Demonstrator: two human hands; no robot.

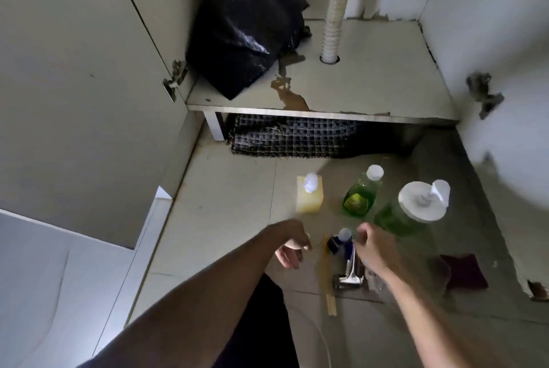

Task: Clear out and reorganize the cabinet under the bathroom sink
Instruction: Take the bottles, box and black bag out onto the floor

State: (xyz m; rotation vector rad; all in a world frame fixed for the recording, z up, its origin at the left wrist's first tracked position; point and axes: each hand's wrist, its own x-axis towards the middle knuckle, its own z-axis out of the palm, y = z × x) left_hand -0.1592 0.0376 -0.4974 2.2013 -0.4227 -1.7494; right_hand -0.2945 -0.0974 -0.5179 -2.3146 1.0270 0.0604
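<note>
Bottles (361,194) are waiting outside the cabinet (326,85); your right hand (371,249) is pinching the blue bottle (341,241), left hand (292,249) hanging loose

green bottle (360,197) label blurred, no text readable

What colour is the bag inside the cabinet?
Black and glossy: the bag sits in the cabinet's back left corner, seen clearly in the head view.

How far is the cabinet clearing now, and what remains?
Mostly emptied: the yellow soap bottle, green bottle and green jar stand on the floor outside. The right hand reaches at the small blue bottle. Left: the black bag and a spill on the cabinet shelf.
</note>
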